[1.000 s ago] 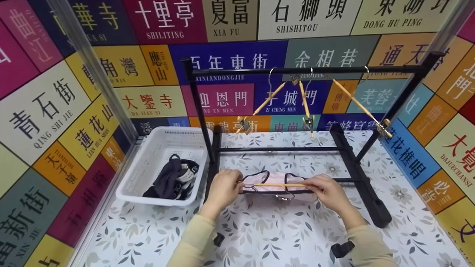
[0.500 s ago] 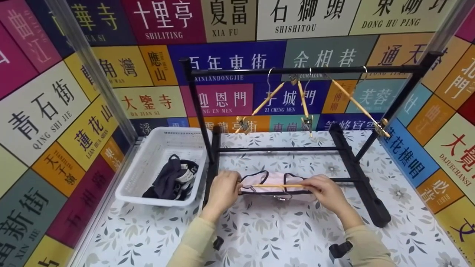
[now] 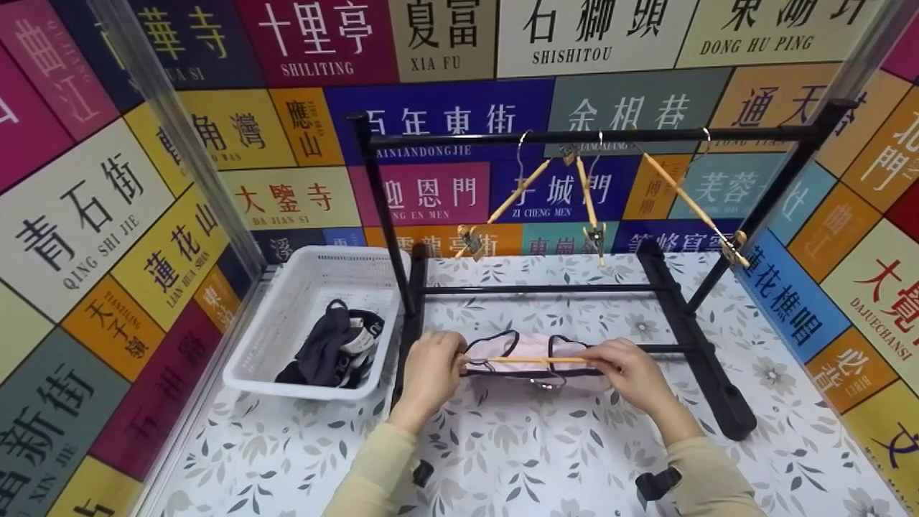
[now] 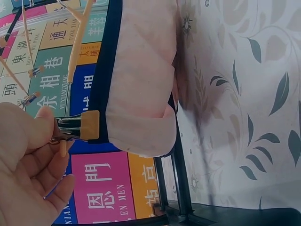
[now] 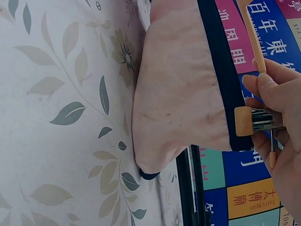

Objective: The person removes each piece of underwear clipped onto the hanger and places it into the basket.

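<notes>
A wooden clip hanger (image 3: 528, 360) lies level between my two hands, low in front of the rack. From its clips hangs a small pink garment (image 3: 520, 346) with dark trim. My left hand (image 3: 436, 362) pinches the clip at the hanger's left end; in the left wrist view the metal clip (image 4: 70, 126) bites the trim with its tan pad. My right hand (image 3: 632, 366) holds the other end. Its thumb and forefinger pinch the wooden bar (image 5: 254, 37) in the right wrist view, and the right-hand clip (image 5: 244, 121) sits on the trim beside the fingers.
A black garment rack (image 3: 596, 136) stands behind, with three similar clip hangers on its top bar. Left of it, a white plastic basket (image 3: 248, 359) holds dark clothing (image 3: 327, 348). The floral tabletop (image 3: 517, 459) lies below my hands, and sign-covered walls enclose the back and sides.
Both hands keep their hold on the hanger. Everything has shifted very slightly left in the head view; little else differs.
</notes>
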Motion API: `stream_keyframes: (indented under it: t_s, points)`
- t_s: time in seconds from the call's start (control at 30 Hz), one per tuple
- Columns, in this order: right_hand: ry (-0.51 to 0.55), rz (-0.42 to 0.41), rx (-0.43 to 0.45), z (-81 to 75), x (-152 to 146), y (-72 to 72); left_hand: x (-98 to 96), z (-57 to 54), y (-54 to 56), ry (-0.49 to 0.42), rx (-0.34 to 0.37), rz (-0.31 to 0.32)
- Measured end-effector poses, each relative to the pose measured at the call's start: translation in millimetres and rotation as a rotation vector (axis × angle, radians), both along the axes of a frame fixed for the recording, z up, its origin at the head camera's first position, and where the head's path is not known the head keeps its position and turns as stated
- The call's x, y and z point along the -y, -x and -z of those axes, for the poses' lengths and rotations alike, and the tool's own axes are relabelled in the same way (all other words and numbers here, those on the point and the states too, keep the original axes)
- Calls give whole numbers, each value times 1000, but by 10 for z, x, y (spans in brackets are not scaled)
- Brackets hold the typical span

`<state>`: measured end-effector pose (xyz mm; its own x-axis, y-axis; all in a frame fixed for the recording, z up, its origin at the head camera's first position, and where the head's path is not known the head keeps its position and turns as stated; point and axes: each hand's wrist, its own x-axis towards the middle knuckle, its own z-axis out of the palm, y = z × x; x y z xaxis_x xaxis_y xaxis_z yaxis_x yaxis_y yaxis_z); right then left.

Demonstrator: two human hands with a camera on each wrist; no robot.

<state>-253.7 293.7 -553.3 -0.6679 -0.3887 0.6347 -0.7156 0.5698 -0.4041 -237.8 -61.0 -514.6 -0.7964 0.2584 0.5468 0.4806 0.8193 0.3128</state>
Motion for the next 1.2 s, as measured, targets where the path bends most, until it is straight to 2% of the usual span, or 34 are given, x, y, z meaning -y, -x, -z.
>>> stream_keyframes:
  t_s: [0.3, 0.67, 1.0, 1.2]
  points:
    - [4, 2, 0, 1, 22, 4, 26, -16, 20, -55, -64, 26]
    - [12, -12, -18, -4, 51, 17, 57, -17, 32, -75, -68, 32]
    - [27, -10, -5, -3, 86, 12, 88, -11, 46, -108, -130, 52]
    - [30, -11, -14, -13, 98, 16, 94, -11, 40, -92, -96, 42]
